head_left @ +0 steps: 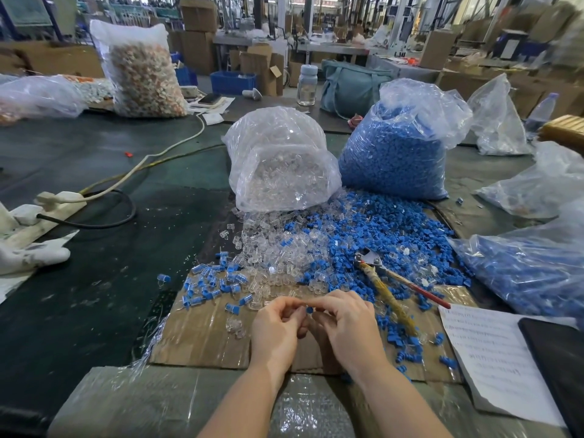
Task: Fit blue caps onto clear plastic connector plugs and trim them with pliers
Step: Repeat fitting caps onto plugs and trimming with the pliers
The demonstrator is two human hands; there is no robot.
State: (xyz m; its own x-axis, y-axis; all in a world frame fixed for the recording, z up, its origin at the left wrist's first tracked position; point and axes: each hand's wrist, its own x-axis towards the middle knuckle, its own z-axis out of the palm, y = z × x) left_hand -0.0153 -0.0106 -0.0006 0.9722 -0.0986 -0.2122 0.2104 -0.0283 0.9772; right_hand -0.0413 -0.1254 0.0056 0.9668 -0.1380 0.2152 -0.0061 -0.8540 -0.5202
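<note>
Both hands meet over the cardboard sheet (pixel 202 339) at the bench's near edge: the right hand (pixel 346 327) pinches a blue cap (pixel 309 309), the left hand (pixel 276 330) curls around something hidden. Pliers (pixel 384 281) lie just right.
</note>
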